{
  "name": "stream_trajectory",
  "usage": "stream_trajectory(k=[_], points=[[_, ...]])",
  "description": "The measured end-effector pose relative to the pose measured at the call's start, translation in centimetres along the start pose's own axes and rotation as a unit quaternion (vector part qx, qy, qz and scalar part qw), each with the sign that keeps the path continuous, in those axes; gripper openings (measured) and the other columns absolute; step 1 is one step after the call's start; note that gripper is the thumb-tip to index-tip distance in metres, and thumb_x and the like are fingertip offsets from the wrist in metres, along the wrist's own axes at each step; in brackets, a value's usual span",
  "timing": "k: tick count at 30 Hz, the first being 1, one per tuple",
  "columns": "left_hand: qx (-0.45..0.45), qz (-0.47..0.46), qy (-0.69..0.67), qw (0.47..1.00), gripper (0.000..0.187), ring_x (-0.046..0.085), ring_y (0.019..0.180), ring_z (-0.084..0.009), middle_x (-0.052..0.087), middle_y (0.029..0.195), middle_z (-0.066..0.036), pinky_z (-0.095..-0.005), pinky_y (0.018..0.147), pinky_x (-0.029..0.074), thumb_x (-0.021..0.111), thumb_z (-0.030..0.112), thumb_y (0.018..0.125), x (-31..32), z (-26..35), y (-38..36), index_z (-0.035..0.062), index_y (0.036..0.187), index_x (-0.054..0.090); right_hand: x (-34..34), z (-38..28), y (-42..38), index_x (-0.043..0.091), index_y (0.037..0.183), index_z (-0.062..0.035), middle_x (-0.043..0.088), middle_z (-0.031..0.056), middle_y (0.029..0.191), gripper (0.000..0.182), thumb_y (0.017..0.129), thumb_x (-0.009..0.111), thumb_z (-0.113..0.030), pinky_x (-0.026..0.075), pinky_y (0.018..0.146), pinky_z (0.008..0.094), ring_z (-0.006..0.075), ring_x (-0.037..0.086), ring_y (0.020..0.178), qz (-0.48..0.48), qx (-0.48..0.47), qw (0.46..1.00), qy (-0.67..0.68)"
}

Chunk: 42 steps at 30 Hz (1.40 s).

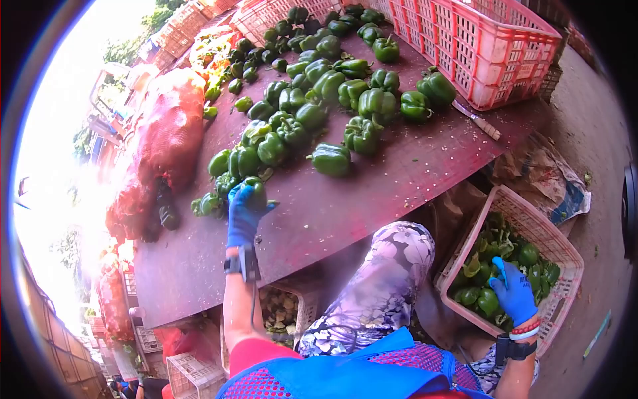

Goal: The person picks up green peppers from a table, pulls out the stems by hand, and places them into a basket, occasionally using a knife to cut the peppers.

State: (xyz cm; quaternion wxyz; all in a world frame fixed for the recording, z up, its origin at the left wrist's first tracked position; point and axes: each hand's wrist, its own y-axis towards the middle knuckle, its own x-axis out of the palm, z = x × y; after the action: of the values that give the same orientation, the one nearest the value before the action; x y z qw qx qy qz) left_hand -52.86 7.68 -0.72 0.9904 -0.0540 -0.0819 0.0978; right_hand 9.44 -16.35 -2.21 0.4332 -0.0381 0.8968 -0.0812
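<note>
My left hand, in a blue glove, closes around a green bell pepper at the near edge of a pile on the table. Several more green bell peppers spread from there to the far end, and a single bell pepper lies a little apart to the right. Low on the right, my right hand, also blue-gloved, hangs over a pink plastic crate that holds green peppers, some of which look cut or broken. Its fingers are apart, with nothing visible in them.
A knife with a light handle lies by the table's right edge, beside a large pink crate. Red mesh sacks line the left side. Below the table stands a crate of pale scraps. Another person shows at lower left.
</note>
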Motion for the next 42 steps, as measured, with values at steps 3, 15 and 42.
stream_trajectory(k=[3, 15, 42], points=[[0.013, -0.143, 0.013, 0.990, 0.049, 0.064, 0.108, -0.0269, 0.060, 0.123, -0.006, -0.0526, 0.085, 0.056, 0.077, 0.017, 0.082, 8.2, 1.7, -5.0, 0.0095, 0.126, 0.058, -0.2, -2.3, 0.7, 0.058, 0.135, -0.0061, 0.067, 0.0175, 0.109, 0.048, 0.089, 0.069, -0.012, 0.054, 0.080, 0.0405, 0.0320, 0.068, 0.091, 0.067, -0.034, 0.996, 0.054], [-0.187, -0.527, 0.035, 0.828, 0.085, 0.054, 0.122, -0.0186, 0.053, 0.136, -0.010, -0.0322, 0.102, 0.048, 0.075, 0.015, 0.081, 41.4, -1.8, -17.8, 0.0064, 0.153, 0.033, -3.1, -6.4, 3.1, 0.045, 0.141, -0.0091, 0.049, 0.0191, 0.138, 0.087, 0.069, 0.091, -0.025, 0.044, 0.108, 0.0458, 0.0375, 0.052, 0.127, 0.260, -0.170, 0.922, 0.229], [-0.198, -0.328, -0.095, 0.919, 0.066, 0.061, 0.117, -0.0244, 0.058, 0.129, -0.015, -0.0373, 0.103, 0.050, 0.074, 0.001, 0.081, 39.3, -2.8, -11.7, 0.0001, 0.138, 0.040, -4.6, 1.9, 16.3, 0.056, 0.106, -0.0067, 0.059, 0.0027, 0.080, 0.025, 0.096, 0.064, -0.028, 0.049, 0.062, 0.0290, 0.0113, 0.057, 0.067, 0.133, 0.124, 0.851, 0.493]])
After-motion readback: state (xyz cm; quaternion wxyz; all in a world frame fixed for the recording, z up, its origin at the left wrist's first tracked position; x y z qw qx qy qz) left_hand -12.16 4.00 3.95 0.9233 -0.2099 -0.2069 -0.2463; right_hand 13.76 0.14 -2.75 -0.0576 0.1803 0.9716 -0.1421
